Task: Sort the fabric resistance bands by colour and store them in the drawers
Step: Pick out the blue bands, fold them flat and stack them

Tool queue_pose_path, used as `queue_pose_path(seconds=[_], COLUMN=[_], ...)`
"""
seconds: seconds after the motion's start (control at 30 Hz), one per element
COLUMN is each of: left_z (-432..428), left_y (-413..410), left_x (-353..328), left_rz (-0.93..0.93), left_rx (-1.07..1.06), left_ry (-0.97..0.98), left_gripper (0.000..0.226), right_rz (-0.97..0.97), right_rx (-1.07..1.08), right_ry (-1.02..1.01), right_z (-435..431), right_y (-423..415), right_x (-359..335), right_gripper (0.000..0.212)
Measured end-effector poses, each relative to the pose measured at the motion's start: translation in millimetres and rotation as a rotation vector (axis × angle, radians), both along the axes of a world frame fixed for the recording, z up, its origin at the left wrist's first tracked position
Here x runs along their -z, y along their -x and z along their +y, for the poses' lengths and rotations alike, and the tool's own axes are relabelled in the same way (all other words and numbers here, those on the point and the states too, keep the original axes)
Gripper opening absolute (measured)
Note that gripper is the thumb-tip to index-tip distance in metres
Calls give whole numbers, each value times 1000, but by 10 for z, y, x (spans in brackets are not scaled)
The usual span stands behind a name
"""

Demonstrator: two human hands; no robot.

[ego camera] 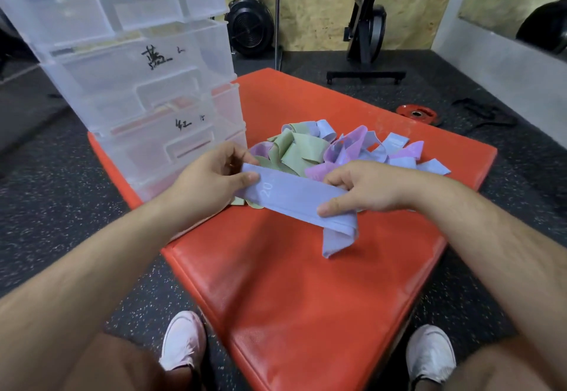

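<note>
A seated person holds a pale blue fabric band (294, 197), printed with "20", stretched between both hands just above an orange padded bench (306, 298). The left hand (211, 179) pinches one end between thumb and fingers; the right hand (368, 188) grips the other, thumb pressed on top, with the folded end of the band hanging below it. Just behind the hands, a loose pile of bands (322, 151) in green, pink and blue lies on the bench. At the bench's left corner stands a stack of translucent plastic drawers (138, 84), two fronts marked in black handwriting. On the speckled floor beyond lie a red weight plate (416, 113) and, further back, a black exercise machine (368, 32). White shoes (184, 338) flank the bench's near corner.
</note>
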State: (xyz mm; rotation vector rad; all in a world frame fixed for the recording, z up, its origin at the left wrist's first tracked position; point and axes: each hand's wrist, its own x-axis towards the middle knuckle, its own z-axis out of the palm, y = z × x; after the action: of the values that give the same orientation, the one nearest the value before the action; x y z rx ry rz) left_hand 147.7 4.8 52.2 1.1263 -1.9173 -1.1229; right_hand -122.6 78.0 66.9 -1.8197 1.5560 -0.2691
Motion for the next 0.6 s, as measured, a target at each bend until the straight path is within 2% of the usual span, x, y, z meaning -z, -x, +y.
queue_pose_path(seconds=[0.07, 0.13, 0.23, 0.3, 0.4, 0.5, 0.6], left_z=[-40, -76, -132, -113, -53, 36, 78], left_y=[-105, -211, -332, -338, -285, -257, -260], left_x=[84, 204, 446, 596, 793, 892, 878], left_rz=[-39, -76, -249, -366, -444, -520, -573], left_rx=[-27, -28, -42, -43, -45, -4, 10], left_ry=[0, -17, 1, 46, 129, 124, 155], left_gripper=[24, 16, 18, 19, 15, 16, 21], right_rz=[90, 111, 91, 153, 164, 299, 294], right_rx=[3, 40, 94, 97, 146, 153, 182], right_ry=[-34, -66, -95, -84, -97, -23, 23], right_z=[80, 155, 249, 299, 344, 387, 429], right_y=[134, 282, 478, 544, 588, 560, 527], right_x=[-2, 11, 119, 250, 496, 692, 771], right_gripper=[41, 43, 26, 15, 6, 11, 25])
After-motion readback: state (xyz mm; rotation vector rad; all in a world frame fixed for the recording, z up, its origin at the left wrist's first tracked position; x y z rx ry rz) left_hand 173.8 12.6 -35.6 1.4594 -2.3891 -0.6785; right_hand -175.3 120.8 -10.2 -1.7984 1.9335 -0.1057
